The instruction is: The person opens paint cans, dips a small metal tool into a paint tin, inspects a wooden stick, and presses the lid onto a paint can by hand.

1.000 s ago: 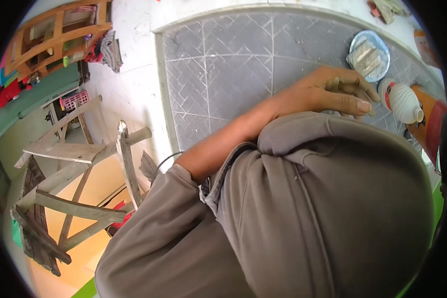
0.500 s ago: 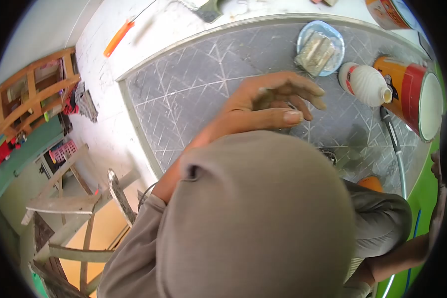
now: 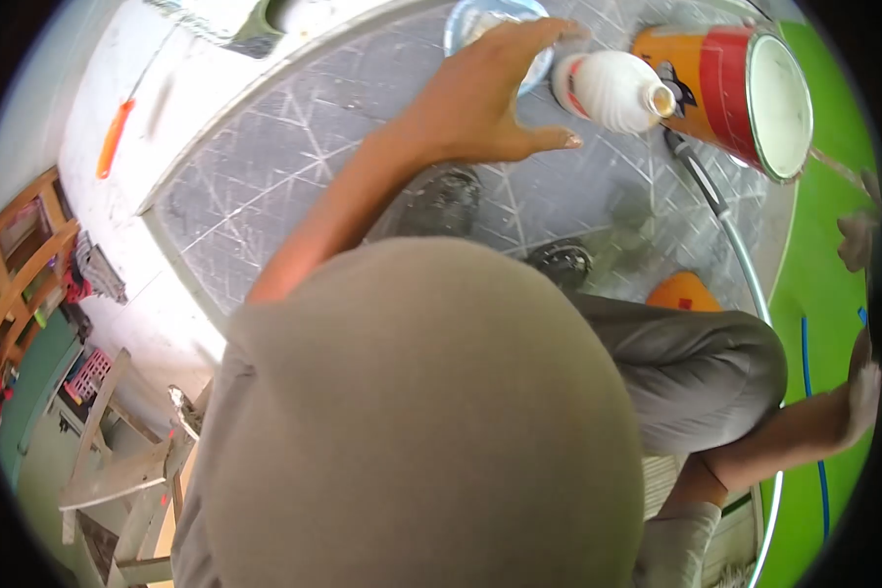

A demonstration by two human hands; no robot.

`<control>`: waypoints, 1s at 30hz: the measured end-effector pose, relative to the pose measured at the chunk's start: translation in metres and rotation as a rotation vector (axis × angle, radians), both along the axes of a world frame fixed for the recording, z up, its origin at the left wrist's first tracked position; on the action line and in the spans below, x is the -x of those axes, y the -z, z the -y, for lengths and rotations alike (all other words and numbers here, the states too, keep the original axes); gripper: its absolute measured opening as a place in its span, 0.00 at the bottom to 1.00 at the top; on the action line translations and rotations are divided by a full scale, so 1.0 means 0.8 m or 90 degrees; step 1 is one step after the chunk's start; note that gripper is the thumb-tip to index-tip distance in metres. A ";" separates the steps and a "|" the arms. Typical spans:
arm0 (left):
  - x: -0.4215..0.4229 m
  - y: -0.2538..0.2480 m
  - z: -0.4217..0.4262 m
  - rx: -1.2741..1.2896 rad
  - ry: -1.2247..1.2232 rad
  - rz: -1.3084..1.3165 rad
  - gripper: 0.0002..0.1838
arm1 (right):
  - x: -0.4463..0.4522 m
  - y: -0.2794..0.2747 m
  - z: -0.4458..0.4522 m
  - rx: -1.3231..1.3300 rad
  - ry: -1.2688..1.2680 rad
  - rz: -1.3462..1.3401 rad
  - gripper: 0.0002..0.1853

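Observation:
My left hand [image 3: 500,93] reaches over a light blue bowl [image 3: 456,29], thumb and fingers spread, nothing between them. Its fingers partly cover the bowl and their tips are blurred. Just right of the hand lies a white ribbed bottle [image 3: 612,90], its mouth facing right; a gap shows between it and the thumb. Beyond the bottle is an orange and red can [image 3: 720,88] with a whitish end. At the right edge, my right hand [image 3: 860,392] is dim and cut off by the dark border, so its fingers cannot be made out.
Below the can, a black-ended tool [image 3: 696,171] joins a pale hose [image 3: 745,265]. An orange object [image 3: 684,292] rests near my knee. An orange-handled tool [image 3: 115,139] lies on the white surface at left. Wooden frames [image 3: 118,480] stand lower left. A green surface [image 3: 804,284] borders the right.
The view has shifted toward the right, bringing the can and hose further in. My left hand has moved from the tiles to the bowl and bottle, and its thumb has spread wider.

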State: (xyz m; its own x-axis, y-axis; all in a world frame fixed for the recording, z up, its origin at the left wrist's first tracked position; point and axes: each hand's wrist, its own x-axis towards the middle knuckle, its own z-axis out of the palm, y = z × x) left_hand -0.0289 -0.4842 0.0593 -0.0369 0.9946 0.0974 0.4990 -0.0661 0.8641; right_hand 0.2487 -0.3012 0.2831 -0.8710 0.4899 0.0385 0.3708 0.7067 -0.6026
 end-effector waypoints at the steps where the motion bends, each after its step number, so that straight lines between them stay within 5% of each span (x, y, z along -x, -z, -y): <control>1: -0.007 0.015 -0.012 -0.017 0.033 -0.032 0.55 | -0.003 0.000 0.001 -0.007 0.021 0.037 0.18; 2: -0.015 0.028 -0.017 -0.032 0.067 -0.069 0.62 | -0.006 0.000 0.003 -0.015 0.040 0.076 0.19; 7: -0.052 0.043 -0.036 0.046 0.037 -0.011 0.61 | -0.022 -0.006 0.002 -0.044 0.202 0.342 0.25; 10: -0.064 0.068 -0.044 -0.066 -0.024 0.000 0.52 | -0.012 0.000 0.006 -0.031 0.197 0.262 0.23; 15: -0.070 0.081 -0.061 -0.062 -0.003 0.007 0.58 | -0.028 0.007 -0.008 -0.081 0.262 0.216 0.21; 19: -0.077 0.080 -0.066 -0.066 -0.008 0.020 0.56 | -0.109 0.004 -0.057 0.010 0.053 0.121 0.24; 23: -0.074 0.091 -0.064 -0.073 -0.031 0.019 0.56 | -0.185 -0.006 -0.085 -0.029 -0.028 0.223 0.25; 27: -0.072 0.087 -0.071 -0.050 -0.017 0.016 0.57 | -0.134 -0.006 -0.065 -0.023 0.129 0.085 0.22; 30: -0.068 0.072 -0.071 -0.002 0.015 0.002 0.60 | -0.111 -0.012 -0.025 -0.118 0.412 0.009 0.19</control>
